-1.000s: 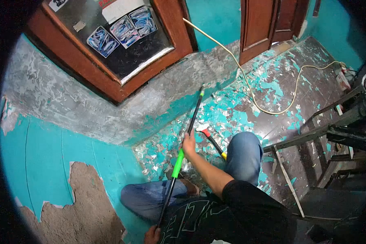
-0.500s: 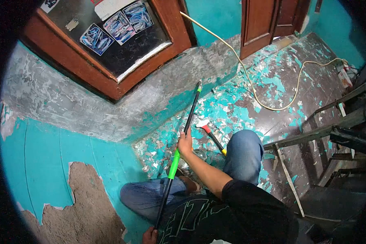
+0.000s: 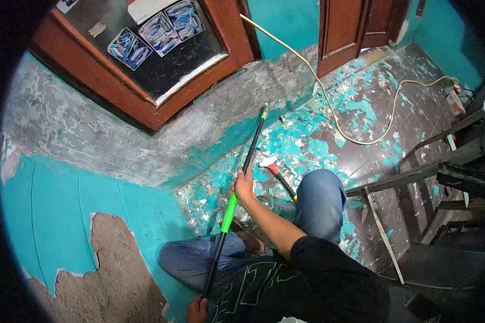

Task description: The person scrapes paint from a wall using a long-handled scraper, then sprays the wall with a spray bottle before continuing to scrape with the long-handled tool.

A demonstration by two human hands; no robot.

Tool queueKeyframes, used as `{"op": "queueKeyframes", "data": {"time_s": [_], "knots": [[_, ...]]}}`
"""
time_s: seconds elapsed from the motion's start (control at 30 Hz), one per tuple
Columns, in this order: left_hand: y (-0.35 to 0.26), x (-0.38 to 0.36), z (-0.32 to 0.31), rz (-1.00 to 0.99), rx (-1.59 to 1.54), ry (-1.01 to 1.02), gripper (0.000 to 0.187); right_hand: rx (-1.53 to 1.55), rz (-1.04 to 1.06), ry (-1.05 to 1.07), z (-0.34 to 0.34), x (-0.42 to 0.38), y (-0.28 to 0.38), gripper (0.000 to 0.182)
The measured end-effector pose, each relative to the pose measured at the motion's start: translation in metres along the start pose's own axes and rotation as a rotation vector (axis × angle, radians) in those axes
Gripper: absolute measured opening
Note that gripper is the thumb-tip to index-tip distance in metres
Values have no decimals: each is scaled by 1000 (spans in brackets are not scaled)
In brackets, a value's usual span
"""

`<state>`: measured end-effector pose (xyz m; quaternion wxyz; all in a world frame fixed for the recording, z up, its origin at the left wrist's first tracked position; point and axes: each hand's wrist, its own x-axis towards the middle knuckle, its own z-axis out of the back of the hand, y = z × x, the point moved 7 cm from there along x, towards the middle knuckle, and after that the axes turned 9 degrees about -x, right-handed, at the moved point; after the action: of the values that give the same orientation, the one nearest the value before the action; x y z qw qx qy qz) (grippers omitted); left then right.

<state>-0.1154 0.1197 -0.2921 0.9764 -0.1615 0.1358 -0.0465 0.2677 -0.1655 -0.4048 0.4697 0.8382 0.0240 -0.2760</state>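
Observation:
A long black pole (image 3: 215, 264) with a bright green section runs diagonally up from the bottom of the view. My left hand (image 3: 198, 309) is wrapped round its lower end at the bottom edge. Further up, just above the green section, my right hand (image 3: 244, 188) grips the black shaft. The pole's small metal tip (image 3: 264, 109) touches or nearly touches the low wall (image 3: 210, 124), where grey bare patches meet remaining turquoise paint. Beside my right knee lies a scraper (image 3: 275, 170) with a red head and black handle.
Paint flakes (image 3: 307, 148) litter the dark floor. A cream cable (image 3: 337, 121) loops across it. A brown framed window (image 3: 172, 107) is above the wall, and a wooden door (image 3: 342, 32) stands behind. Dark wooden bars (image 3: 415, 176) are at right; bare plaster (image 3: 110, 264) shows at lower left.
The pole and both hands have shifted very slightly, the hands a little upward. My grip on the pole is the same.

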Motion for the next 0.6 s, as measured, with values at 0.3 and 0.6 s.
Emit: {"op": "queueKeyframes", "data": {"time_s": [0.3, 0.6], "knots": [[-83, 98, 25, 180, -355, 115, 29, 201, -65, -9, 50, 59, 24, 46], [26, -30, -18, 734, -804, 186, 41, -62, 9, -15, 3, -11, -2, 55]]}}
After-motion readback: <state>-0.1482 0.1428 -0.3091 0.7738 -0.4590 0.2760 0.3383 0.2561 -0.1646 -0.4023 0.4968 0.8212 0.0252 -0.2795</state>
